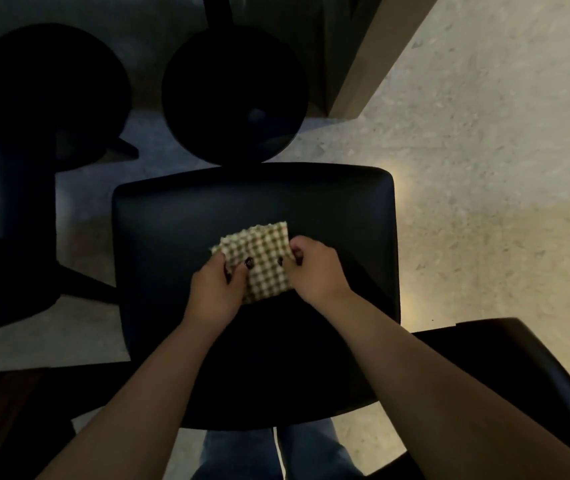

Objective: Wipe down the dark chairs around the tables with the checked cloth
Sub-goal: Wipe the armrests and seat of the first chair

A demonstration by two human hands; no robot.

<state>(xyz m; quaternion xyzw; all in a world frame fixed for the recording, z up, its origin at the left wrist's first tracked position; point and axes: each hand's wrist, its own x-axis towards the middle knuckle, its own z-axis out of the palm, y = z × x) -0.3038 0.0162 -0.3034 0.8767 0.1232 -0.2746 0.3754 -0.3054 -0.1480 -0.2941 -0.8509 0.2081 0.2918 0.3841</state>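
A dark padded chair seat (179,220) fills the middle of the view below me. Over its centre is the folded green-and-cream checked cloth (262,258). My left hand (214,292) pinches the cloth's left edge with thumb and fingers curled round it. My right hand (314,268) pinches the right edge the same way. Both forearms reach in from the bottom of the frame. Whether the cloth touches the seat I cannot tell.
A round dark table base (235,91) stands just beyond the chair. Another dark chair (16,168) sits at the left, and a dark seat (505,362) at the lower right. A brown wall panel (373,57) rises at the top. Pale speckled floor (484,168) lies right.
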